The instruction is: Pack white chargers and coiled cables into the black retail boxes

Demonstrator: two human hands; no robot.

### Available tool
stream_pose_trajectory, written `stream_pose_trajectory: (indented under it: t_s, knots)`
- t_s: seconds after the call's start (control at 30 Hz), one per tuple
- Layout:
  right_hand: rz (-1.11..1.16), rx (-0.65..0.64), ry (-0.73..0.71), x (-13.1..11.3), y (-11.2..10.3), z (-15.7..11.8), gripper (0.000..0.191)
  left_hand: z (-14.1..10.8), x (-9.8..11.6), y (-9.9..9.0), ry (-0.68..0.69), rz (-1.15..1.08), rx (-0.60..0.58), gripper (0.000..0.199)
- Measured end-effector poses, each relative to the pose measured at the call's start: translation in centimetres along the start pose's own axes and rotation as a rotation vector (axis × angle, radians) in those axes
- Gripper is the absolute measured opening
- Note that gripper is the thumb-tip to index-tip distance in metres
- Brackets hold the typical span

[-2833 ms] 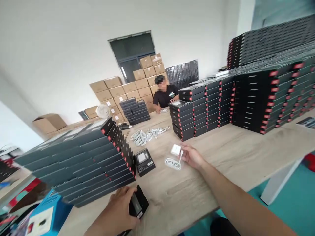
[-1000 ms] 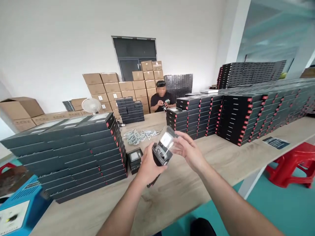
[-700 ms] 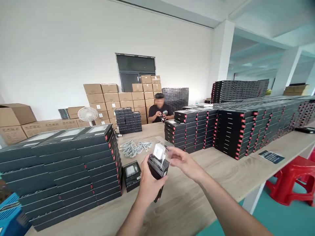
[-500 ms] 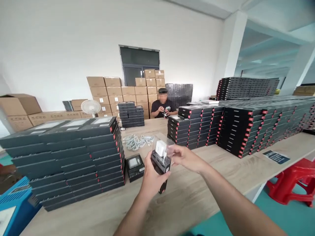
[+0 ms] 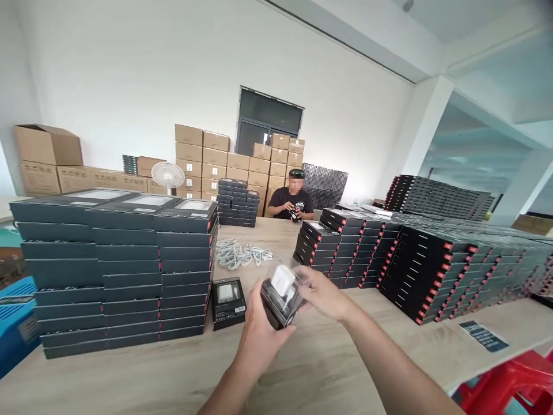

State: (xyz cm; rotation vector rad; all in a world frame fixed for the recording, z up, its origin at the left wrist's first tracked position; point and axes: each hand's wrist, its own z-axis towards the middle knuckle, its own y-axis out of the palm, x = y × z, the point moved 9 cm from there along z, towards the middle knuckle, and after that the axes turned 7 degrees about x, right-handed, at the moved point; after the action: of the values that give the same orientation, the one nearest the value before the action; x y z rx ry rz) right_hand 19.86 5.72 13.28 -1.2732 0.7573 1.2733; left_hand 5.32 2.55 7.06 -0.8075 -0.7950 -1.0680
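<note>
My left hand (image 5: 264, 343) is wrapped around a small black charger box (image 5: 272, 309), tilted above the table. A white charger (image 5: 283, 280) sits at the top of this box under clear plastic. From the right, my right hand (image 5: 322, 295) pinches the clear plastic cover (image 5: 301, 279) at the box's side; its fingertips are partly hidden. Left of my hands, another black box (image 5: 228, 311) lies flat on the table, with a white charger visible through its window. Beyond it is a loose bunch of pale cables (image 5: 242, 254).
Stacked black boxes (image 5: 129, 276) rise at the left, and longer rows of them (image 5: 415, 265) line the right. A co-worker (image 5: 290, 202) sits across the table (image 5: 337, 369), handling a small item. A red stool (image 5: 510, 383) stands at the lower right, a fan (image 5: 167, 174) behind the left stack.
The camera view has tilted and shifted. The box in my left hand has turned so its window faces me more. My right hand stays at the clear plastic.
</note>
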Motion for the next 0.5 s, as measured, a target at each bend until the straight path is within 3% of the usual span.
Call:
stream_pose_trajectory:
  t_s: [0.1, 0.23, 0.37, 0.5]
  knots:
    - [-0.01, 0.17, -0.147, 1.1, -0.4, 0.0, 0.013, -0.5, -1.1, -0.4, -0.069, 0.038, 0.027, 0.118]
    - [-0.118, 0.294, -0.32, 1.7, -0.7, -1.2, 0.016, -0.5, -0.7, -1.0, -0.01, -0.001, -0.069, 0.112]
    - [-0.059, 0.282, -0.333, 1.7, -0.2, -1.9, 0.016, 0.0, 0.0, -1.9, 0.058, -0.079, -0.146, 0.09]
    - [0.123, 0.426, -0.28, 3.1, -0.8, -3.0, 0.01, -0.2, -0.1, -2.6, 0.103, -0.114, -0.161, 0.068]
